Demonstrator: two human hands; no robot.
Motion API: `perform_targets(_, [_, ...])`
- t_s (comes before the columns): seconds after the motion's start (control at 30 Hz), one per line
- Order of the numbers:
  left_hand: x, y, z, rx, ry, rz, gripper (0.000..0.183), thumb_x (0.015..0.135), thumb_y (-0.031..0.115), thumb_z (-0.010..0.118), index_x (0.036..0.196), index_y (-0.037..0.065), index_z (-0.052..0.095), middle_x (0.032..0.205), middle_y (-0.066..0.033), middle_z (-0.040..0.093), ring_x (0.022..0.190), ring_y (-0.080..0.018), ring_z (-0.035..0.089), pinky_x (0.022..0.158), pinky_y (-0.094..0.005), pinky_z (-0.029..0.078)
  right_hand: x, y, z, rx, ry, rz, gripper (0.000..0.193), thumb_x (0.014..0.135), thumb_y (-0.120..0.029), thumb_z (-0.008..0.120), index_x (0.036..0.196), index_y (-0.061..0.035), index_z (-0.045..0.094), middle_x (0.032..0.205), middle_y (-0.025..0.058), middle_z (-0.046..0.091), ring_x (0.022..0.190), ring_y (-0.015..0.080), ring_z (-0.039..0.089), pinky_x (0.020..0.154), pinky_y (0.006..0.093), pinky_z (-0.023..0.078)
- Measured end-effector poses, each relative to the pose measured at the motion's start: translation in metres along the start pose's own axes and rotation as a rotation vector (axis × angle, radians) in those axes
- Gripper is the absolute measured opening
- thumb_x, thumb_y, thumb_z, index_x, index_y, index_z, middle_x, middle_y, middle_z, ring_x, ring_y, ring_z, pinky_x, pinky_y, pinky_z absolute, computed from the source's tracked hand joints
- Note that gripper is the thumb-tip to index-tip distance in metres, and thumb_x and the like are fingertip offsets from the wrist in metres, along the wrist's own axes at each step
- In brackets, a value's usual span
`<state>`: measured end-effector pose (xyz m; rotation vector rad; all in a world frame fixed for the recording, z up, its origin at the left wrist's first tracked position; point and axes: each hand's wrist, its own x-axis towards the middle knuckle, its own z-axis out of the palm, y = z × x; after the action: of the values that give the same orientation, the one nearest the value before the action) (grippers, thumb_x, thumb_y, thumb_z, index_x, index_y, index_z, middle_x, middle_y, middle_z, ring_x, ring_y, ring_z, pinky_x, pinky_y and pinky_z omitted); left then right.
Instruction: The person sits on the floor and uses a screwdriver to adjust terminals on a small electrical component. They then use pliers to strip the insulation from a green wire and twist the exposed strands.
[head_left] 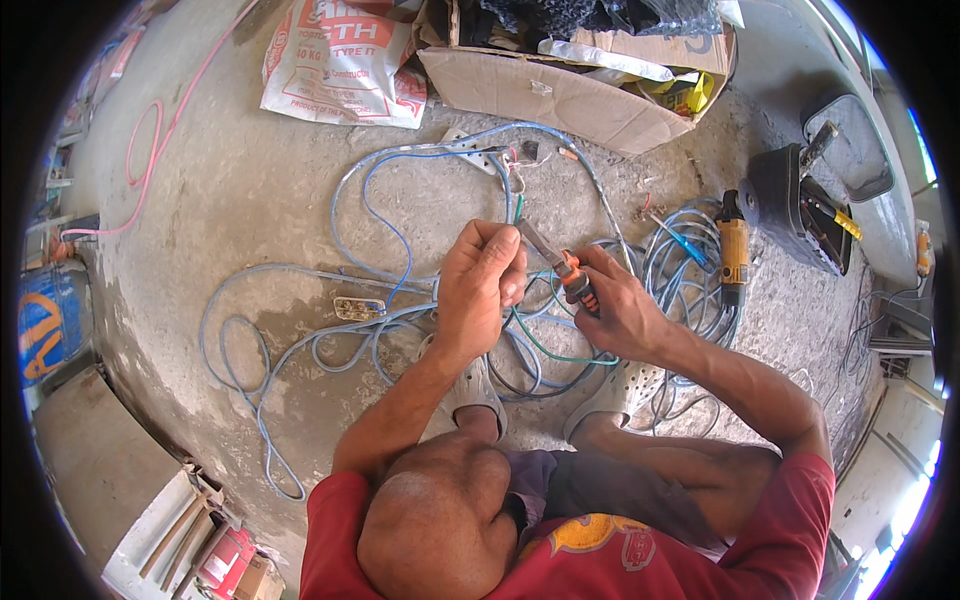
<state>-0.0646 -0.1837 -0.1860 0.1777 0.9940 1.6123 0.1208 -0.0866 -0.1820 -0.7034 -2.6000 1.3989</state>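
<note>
My left hand [482,290] is closed in a pinch around a thin green wire [543,348]. A short bit of it pokes out above the thumb, and the rest curves down toward my right shoe. In my right hand [622,308] is a pair of pliers [568,270] with orange-and-black handles. Their metal jaws point up and left, right beside the left thumb; whether they touch the wire is hidden. Beyond my hands lies a white socket strip [468,148] with loose wires at its end. To the left, a small opened socket piece [359,308] joins a blue wire.
Tangled blue-grey cable [290,365] spreads over the concrete floor around my shoes. A yellow angle grinder [734,255] and a blue screwdriver [693,250] lie on the right, near a black toolbox [785,200]. A cardboard box [560,95] and a cement bag [340,65] stand ahead.
</note>
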Motion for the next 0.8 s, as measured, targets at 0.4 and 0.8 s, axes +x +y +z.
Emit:
perform_targets(0.4, [0.0016, -0.0017, 0.0001, 0.017, 0.005, 0.002, 0.014, 0.099, 0.021, 0.058, 0.093, 0.009, 0.052, 0.076, 0.0022, 0.053, 0.053, -0.0006, 0.035, 0.046, -0.0179, 0.028, -0.0007, -0.0015, -0.0014, 0.006, -0.023, 0.034, 0.043, 0.071, 0.005, 0.062, 0.114, 0.0025, 0.055, 0.121, 0.0214, 0.052, 0.107, 0.0388, 0.057, 0.087, 0.0427, 0.049])
perform_targets(0.8, [0.0025, 0.0013, 0.0027, -0.06, 0.017, -0.004, 0.014, 0.1, 0.022, 0.057, 0.098, 0.009, 0.053, 0.075, 0.0034, 0.051, 0.051, -0.0005, 0.03, 0.045, -0.0179, 0.024, 0.0055, -0.0034, -0.0026, 0.047, -0.015, 0.021, 0.047, 0.07, 0.006, 0.06, 0.117, 0.0024, 0.055, 0.118, 0.0196, 0.053, 0.104, 0.0375, 0.057, 0.086, 0.0419, 0.048])
